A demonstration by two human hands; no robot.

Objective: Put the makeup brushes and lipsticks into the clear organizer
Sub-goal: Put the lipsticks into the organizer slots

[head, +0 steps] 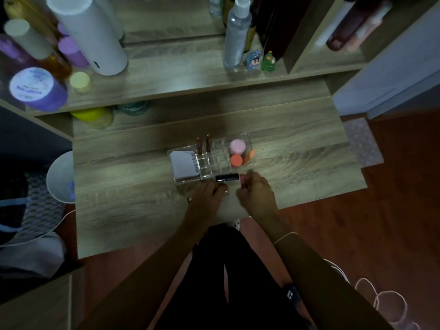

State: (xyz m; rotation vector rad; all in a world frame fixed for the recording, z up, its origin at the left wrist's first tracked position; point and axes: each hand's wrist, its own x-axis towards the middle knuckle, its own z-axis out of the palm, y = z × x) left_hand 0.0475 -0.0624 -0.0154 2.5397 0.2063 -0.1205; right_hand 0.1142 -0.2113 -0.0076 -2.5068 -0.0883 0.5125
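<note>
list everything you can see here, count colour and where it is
clear organizer: 1, transparent, middle of the desk
lipsticks: 2, reddish brown, upright in the organizer's back slots
white compact: 1, white, organizer's left compartment
round sponges: 3, one pink, two orange, organizer's right compartment
black tube: 1, black, lying on the desk at the organizer's front edge
spray bottle: 1, clear, upper shelf, right
figurines: 2, blue and green, beside the spray bottle
bottles and jars: several, white, purple, amber, upper shelf, left
desk: 1, grey wood grain
left hand: 1, on the desk by the black tube
right hand: 1, holding something small and pink, too blurred to name
</note>
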